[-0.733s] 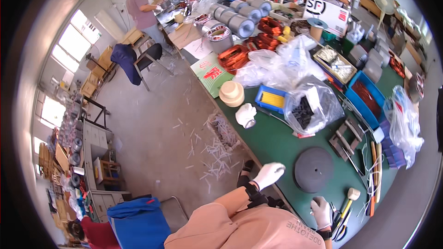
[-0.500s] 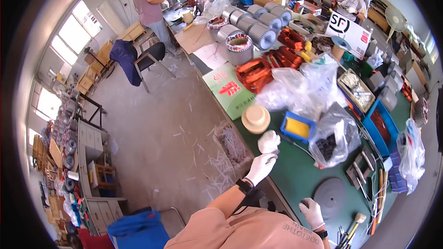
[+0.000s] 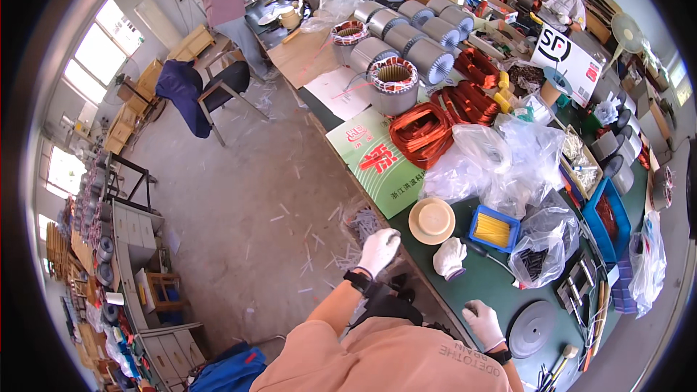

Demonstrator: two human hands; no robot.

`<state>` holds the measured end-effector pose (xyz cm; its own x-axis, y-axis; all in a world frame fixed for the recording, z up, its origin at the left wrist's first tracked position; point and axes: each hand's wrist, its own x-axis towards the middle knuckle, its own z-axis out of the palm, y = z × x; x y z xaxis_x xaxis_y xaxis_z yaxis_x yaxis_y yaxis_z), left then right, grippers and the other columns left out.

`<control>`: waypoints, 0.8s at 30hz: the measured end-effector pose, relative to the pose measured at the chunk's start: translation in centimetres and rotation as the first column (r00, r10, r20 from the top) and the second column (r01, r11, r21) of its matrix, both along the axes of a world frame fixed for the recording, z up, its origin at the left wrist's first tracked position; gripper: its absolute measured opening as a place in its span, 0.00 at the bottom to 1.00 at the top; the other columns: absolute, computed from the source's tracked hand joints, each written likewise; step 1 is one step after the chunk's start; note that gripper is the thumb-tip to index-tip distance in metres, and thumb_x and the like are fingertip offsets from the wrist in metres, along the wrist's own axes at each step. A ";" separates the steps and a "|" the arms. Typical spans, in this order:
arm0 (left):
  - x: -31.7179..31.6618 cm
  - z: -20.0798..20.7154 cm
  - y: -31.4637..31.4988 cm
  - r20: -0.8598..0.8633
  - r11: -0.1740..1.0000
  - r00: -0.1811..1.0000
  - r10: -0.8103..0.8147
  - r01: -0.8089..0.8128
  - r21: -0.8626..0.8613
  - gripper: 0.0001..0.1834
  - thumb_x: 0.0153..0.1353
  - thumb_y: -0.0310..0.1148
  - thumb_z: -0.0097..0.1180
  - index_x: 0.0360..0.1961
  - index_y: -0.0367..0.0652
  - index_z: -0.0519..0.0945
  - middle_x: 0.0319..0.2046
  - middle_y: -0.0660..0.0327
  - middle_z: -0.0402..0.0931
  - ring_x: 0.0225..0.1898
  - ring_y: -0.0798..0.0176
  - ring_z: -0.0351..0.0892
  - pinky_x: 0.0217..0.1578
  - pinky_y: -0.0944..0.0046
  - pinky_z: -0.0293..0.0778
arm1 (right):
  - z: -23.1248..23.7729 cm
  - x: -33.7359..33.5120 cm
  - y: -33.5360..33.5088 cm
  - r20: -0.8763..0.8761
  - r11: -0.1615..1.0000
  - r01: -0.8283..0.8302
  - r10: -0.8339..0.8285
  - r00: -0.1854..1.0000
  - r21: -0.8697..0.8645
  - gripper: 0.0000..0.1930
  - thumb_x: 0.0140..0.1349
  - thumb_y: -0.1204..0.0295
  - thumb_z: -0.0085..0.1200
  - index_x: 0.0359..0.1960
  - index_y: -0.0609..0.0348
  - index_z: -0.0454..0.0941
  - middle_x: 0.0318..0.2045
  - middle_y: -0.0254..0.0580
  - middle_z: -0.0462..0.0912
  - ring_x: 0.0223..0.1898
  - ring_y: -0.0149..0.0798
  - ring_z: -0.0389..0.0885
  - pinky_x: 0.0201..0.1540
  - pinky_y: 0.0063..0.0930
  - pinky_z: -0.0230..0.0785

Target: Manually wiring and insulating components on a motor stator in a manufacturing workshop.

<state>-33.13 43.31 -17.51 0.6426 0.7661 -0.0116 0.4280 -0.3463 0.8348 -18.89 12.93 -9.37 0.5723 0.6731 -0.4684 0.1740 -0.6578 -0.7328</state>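
Note:
My left hand (image 3: pixel 380 250), in a white glove, is closed in a fist beyond the left edge of the green-topped table (image 3: pixel 472 287). What it holds, if anything, is hidden. My right hand (image 3: pixel 484 324), also gloved, is at the table's near edge with fingers curled and nothing visible in them. Near it lies a dark grey disc (image 3: pixel 532 329). A bunched white glove (image 3: pixel 450 257) sits between a round cream-coloured stepped piece (image 3: pixel 432 221) and a black-handled tool (image 3: pixel 479 248). Beside these stands a small blue tray (image 3: pixel 494 229) of yellow strips.
Wound stators (image 3: pixel 393 86), grey metal cores (image 3: pixel 428 59), copper coils (image 3: pixel 421 134) and clear plastic bags (image 3: pixel 508 160) crowd the table. A hammer (image 3: pixel 566 357) lies near right. Two people work at the far side. Paper scraps litter the floor around a chair (image 3: pixel 218 94).
My left hand has moved left, away from the bunched white glove and off the table. That glove now rests on the tabletop. The view has shifted; my right hand stays near the table edge.

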 end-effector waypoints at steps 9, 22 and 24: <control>-2.5 -0.2 -1.4 -0.266 0.944 0.917 -0.298 0.325 0.064 0.14 0.60 0.41 0.52 0.37 0.43 0.81 0.35 0.48 0.80 0.39 0.43 0.80 0.41 0.48 0.75 | -2.5 -3.3 -0.3 -0.059 0.996 0.086 -0.086 0.995 -0.009 0.16 0.59 0.66 0.56 0.41 0.69 0.81 0.32 0.51 0.85 0.37 0.43 0.84 0.43 0.33 0.74; -8.8 -2.2 13.6 -0.297 0.930 0.896 -0.329 0.362 0.061 0.17 0.61 0.44 0.52 0.43 0.42 0.81 0.38 0.47 0.80 0.42 0.42 0.79 0.43 0.48 0.75 | -3.5 -7.5 15.9 -0.245 0.992 0.105 -0.085 0.966 0.069 0.28 0.60 0.65 0.55 0.58 0.72 0.68 0.44 0.53 0.81 0.42 0.38 0.81 0.44 0.30 0.74; -10.1 -2.0 17.0 -0.347 0.922 0.867 -0.357 0.387 0.020 0.18 0.61 0.44 0.51 0.43 0.43 0.81 0.39 0.47 0.80 0.43 0.42 0.79 0.45 0.48 0.74 | -3.0 -8.4 19.7 -0.240 0.987 0.056 -0.018 0.971 0.152 0.27 0.60 0.64 0.56 0.57 0.72 0.68 0.44 0.52 0.82 0.42 0.38 0.82 0.45 0.30 0.74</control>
<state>-43.19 60.32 -19.56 0.8505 0.4786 -0.2180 0.4978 -0.5987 0.6276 -27.25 32.67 -12.40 0.4835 0.7290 -0.4845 -0.0397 -0.5347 -0.8441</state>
